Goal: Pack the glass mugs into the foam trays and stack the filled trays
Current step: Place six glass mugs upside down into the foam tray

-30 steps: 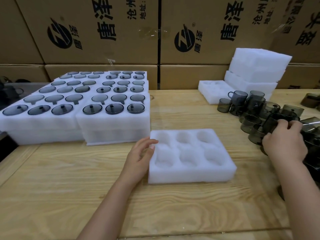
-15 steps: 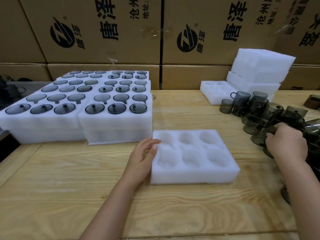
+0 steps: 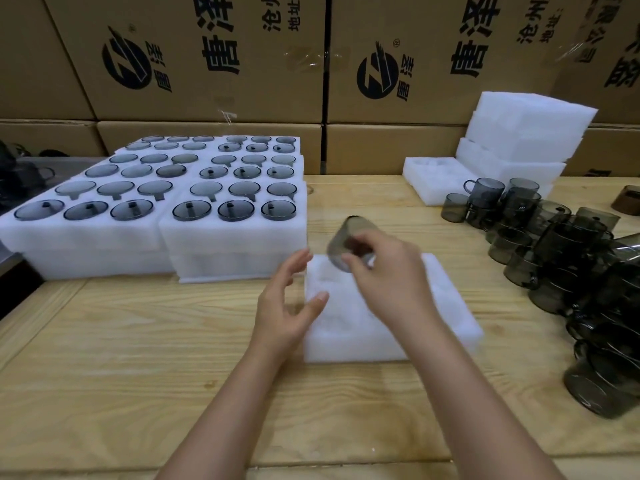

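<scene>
A white foam tray with round pockets lies on the wooden table in front of me. My right hand grips a smoky glass mug, tilted, just above the tray's far-left pockets. My left hand hovers with spread fingers at the tray's left edge, holding nothing. A crowd of loose grey glass mugs stands on the right of the table.
Filled foam trays with mugs in their pockets are stacked at the left. Foam trays without mugs are piled at the back right, one lying flat. Cardboard boxes wall the back. Bare wood spreads near me.
My right hand left the mug pile on the right, carrying one mug leftward to above the tray. My left hand lifted slightly off the tray's edge and opened wider.
</scene>
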`<action>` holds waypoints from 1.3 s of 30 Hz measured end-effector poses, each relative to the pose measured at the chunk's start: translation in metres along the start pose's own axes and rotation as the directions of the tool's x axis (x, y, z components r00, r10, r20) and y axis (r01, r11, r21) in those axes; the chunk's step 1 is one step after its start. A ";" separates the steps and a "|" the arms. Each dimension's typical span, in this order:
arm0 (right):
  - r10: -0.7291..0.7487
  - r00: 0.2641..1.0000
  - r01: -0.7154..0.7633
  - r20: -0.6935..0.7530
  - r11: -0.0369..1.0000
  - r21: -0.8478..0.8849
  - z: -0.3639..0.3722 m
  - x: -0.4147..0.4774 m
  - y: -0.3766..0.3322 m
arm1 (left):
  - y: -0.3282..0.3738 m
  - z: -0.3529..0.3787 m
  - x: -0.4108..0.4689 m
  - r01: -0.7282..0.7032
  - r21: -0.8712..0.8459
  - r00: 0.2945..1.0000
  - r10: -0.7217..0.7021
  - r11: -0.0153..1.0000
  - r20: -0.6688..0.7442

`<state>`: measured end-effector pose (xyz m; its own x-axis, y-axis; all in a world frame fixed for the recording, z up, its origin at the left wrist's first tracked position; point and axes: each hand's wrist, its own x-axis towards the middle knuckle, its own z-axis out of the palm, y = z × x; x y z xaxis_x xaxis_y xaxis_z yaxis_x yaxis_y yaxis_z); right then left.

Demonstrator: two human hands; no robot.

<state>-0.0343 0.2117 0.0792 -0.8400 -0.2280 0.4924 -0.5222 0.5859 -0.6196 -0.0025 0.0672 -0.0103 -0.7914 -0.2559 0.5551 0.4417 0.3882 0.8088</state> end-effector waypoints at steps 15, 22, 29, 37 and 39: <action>-0.158 0.905 0.129 0.394 0.987 0.100 0.010 0.018 0.015 | -0.001 0.004 0.014 0.147 -0.203 0.988 -0.155 0.968 -0.021; -0.023 0.933 -0.039 0.359 0.986 0.164 0.012 0.040 0.037 | -0.011 0.004 0.012 0.251 -0.098 0.967 -0.244 0.963 0.074; -0.010 0.927 0.006 0.375 1.000 0.012 0.027 0.043 0.045 | -0.011 0.005 0.011 0.266 -0.122 0.960 -0.252 0.956 0.120; -0.059 0.857 0.143 0.511 0.982 -0.125 0.034 0.045 0.046 | -0.011 0.005 0.010 0.155 -0.053 0.973 -0.144 0.986 0.182; -0.044 0.842 0.075 0.537 0.997 -0.035 0.035 0.044 0.045 | -0.012 0.005 0.011 0.144 -0.037 0.970 -0.134 0.989 0.201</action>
<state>-0.1002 0.2006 0.0517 -0.7636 -0.6357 0.1135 -0.5780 0.5945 -0.5590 -0.0184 0.0640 -0.0152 -0.9120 -0.1222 0.3916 0.3386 0.3147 0.8867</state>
